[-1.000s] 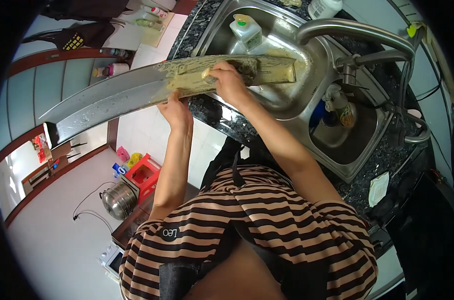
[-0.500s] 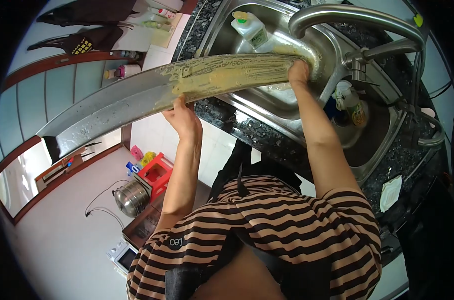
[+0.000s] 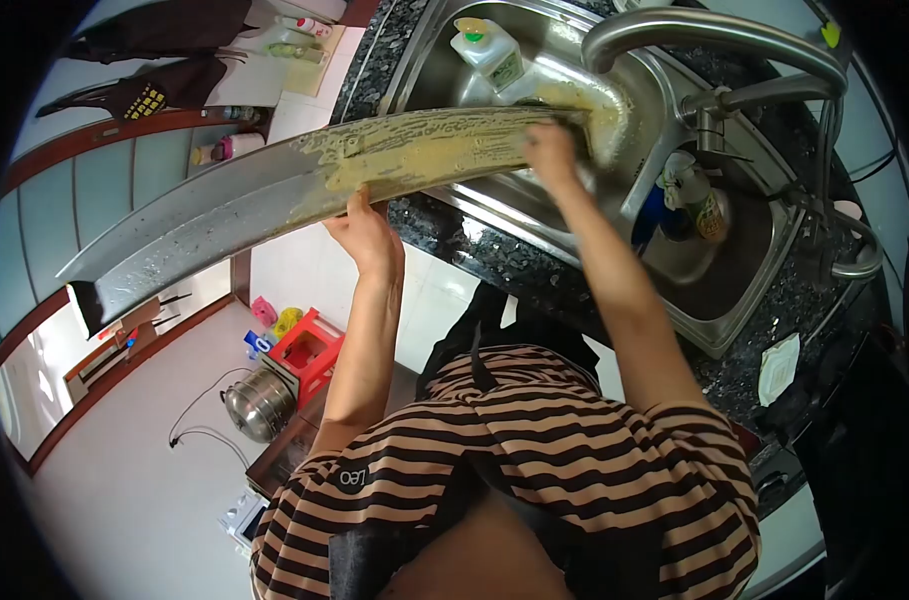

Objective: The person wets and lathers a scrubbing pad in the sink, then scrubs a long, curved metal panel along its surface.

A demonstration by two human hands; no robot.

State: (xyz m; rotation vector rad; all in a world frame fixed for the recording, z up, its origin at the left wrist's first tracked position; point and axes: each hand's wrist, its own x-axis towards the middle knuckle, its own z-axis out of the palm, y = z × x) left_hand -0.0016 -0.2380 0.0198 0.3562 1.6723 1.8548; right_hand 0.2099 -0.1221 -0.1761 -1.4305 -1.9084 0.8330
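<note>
A long, curved metal panel spans the view from far left to over the sink. Yellowish, streaky grime or foam covers its right part, while the left part is bare grey metal. My left hand grips the near edge around the middle, thumb on top and the other fingers hidden beneath. Over the grimy right end, my right hand is closed and blurred by motion. Something dark shows beside its fingers; I cannot make out what it holds.
Under the panel's right end lies the steel sink, with a white bottle in the left basin. A curved faucet arches above. Spray bottles stand in the other basin. A red stool and a steel pot are lower left.
My right hand has moved left along the panel from its far right end. The panel has shifted slightly left, and my left hand keeps its hold.
</note>
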